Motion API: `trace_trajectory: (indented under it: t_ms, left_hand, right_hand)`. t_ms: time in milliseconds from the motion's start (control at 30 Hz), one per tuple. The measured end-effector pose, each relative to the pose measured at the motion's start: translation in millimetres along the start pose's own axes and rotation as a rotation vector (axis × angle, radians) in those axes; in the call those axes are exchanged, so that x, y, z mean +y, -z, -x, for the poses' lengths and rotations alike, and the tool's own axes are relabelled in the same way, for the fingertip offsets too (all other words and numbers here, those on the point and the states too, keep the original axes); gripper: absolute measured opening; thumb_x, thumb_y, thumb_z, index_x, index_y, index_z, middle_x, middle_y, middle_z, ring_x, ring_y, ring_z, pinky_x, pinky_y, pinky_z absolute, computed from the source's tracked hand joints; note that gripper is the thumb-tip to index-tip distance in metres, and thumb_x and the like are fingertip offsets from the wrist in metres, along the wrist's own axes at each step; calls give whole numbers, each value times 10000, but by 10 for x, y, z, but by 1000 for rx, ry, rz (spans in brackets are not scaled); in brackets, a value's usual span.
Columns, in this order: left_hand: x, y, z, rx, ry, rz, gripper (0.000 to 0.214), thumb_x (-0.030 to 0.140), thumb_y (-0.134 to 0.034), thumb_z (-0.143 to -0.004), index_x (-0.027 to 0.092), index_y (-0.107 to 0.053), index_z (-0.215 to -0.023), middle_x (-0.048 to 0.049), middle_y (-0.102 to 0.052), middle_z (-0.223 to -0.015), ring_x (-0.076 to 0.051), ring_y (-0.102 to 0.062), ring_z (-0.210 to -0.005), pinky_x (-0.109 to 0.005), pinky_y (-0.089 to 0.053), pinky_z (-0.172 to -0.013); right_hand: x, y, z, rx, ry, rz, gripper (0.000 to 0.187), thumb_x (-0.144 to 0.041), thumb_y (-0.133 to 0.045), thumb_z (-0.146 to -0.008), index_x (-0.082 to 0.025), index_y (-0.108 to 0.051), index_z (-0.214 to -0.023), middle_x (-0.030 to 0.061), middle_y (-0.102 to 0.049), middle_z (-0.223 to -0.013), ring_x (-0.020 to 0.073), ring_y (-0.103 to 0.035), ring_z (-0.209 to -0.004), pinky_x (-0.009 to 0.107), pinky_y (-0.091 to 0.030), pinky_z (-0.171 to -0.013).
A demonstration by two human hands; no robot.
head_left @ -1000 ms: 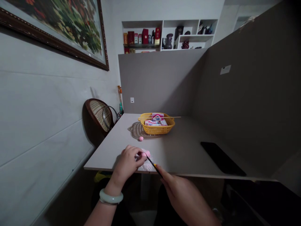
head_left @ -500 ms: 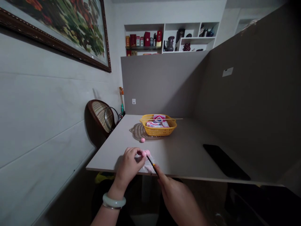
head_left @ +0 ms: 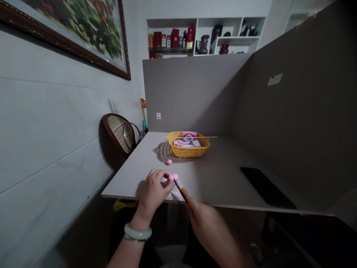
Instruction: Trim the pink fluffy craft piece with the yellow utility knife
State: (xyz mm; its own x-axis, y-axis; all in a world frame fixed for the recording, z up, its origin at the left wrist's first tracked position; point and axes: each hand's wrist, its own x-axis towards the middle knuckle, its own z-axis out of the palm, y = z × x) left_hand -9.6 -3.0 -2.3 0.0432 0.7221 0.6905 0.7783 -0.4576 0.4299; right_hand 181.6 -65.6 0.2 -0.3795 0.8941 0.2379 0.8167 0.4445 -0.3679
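Pink clay (head_left: pixel 174 177) is pinched in the left hand (head_left: pixel 153 195), over the table (head_left: pixel 125 186), near the right hand (head_left: pixel 208 225), which grips a thin black stick (head_left: pixel 180 190) (its tip is at the clay). A hard poke could squash the soft clay.

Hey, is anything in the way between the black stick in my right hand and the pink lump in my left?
No, nothing visible stands between them: the black stick in the right hand reaches the pink lump held by the left hand. A whitish sheet lies beneath the stick, not between them.
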Motion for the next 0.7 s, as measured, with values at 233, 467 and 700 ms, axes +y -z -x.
trace_trajectory:
  t_ms: [233, 467, 700]
  left_hand:
    - [19, 23, -19, -32, 16, 2, 57, 272, -600, -871, 224, -630, -867, -29, -667, -889, -198, -583, -906, -336, -472, -816]
    - [58, 19, -31, -33, 7, 3, 59, 262, -591, -872, 220, -628, -853, -30, -659, -874, -198, -577, -898, -328, -467, -810]
    - [-17, 8, -51, -25, 41, 3, 96, 299, -596, -876, 226, -652, -848, -28, -674, -874, -201, -594, -895, -339, -479, -818]
  right_hand:
    - [-72, 29, -47, -37, 9, 207, 679, -35, -340, -885, -167, -256, -1546, 102, -763, -804, 210, -714, -632, 232, -395, -500]
    - [-44, 124, -56, -48, 34, 233, 663, -65, -386, -892, -214, -302, -1532, 60, -756, -774, 175, -690, -600, 228, -328, -486]
    - [-109, 156, -198, -36, 18, 279, 648, -94, -395, -915, -219, -282, -1540, 64, -763, -771, 191, -695, -599, 249, -276, -454]
